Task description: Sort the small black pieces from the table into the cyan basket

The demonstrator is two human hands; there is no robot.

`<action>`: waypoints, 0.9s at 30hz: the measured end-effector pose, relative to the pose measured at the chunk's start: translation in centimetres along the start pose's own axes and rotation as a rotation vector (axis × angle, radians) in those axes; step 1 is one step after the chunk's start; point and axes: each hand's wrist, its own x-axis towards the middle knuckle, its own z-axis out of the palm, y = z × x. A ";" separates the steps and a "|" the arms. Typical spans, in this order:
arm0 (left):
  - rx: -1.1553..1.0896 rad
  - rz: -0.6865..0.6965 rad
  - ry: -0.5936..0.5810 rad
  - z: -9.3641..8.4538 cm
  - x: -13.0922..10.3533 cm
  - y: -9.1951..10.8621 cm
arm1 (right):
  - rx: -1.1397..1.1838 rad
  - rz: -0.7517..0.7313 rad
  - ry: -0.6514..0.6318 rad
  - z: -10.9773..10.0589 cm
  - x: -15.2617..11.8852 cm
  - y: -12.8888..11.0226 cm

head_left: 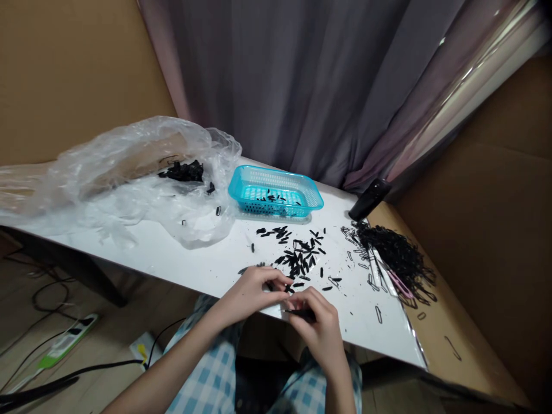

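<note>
My left hand (257, 292) is at the near edge of the white table, its fingers curled and its thumb close to the fingertips. What it pinches, if anything, is too small to make out. Touching or almost touching it, my right hand (314, 317) is closed around a thin dark pointed tool (305, 314), mostly covered by the fingers. Just beyond both hands lies a scatter of small black slivers (299, 261), with a few thin black loops among them. Farther back, a blue perforated basket (276, 192) has several of the same slivers inside.
A clear plastic bag (142, 195) with a black clump (183, 171) spreads over the left side. To the right are a heap of black loops (394, 259), a pink-edged tool (401, 286) and a black cylindrical object (368, 199). A power strip (69, 342) and cables lie on the floor.
</note>
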 end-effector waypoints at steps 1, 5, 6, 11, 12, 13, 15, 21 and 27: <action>-0.045 -0.021 0.017 0.0 0.0 0.0 | 0.000 0.000 0.014 0.0 -0.1 0.0; -0.159 -0.058 0.047 -0.3 0.0 -0.2 | -0.008 -0.003 0.065 0.0 -0.2 -0.1; -0.167 -0.060 0.044 -0.3 0.0 -0.2 | -0.012 -0.005 0.069 0.0 -0.2 -0.1; -0.195 -0.062 0.032 -0.4 0.0 -0.1 | -0.043 -0.003 0.067 -0.1 -0.2 -0.1; -0.203 -0.060 0.032 -0.4 0.0 -0.1 | -0.049 0.000 0.066 0.0 -0.1 -0.1; -0.211 -0.057 0.033 -0.4 0.0 0.0 | -0.054 0.002 0.065 0.0 -0.1 -0.1; -0.225 -0.050 0.036 -0.4 0.0 0.0 | -0.062 0.007 0.062 0.0 -0.1 -0.1; -0.230 -0.038 0.042 -0.5 0.0 0.1 | -0.068 0.028 0.053 0.1 -0.2 0.0; -0.056 0.037 0.134 -0.2 -0.1 -0.4 | -0.061 0.048 0.042 0.2 -0.1 0.0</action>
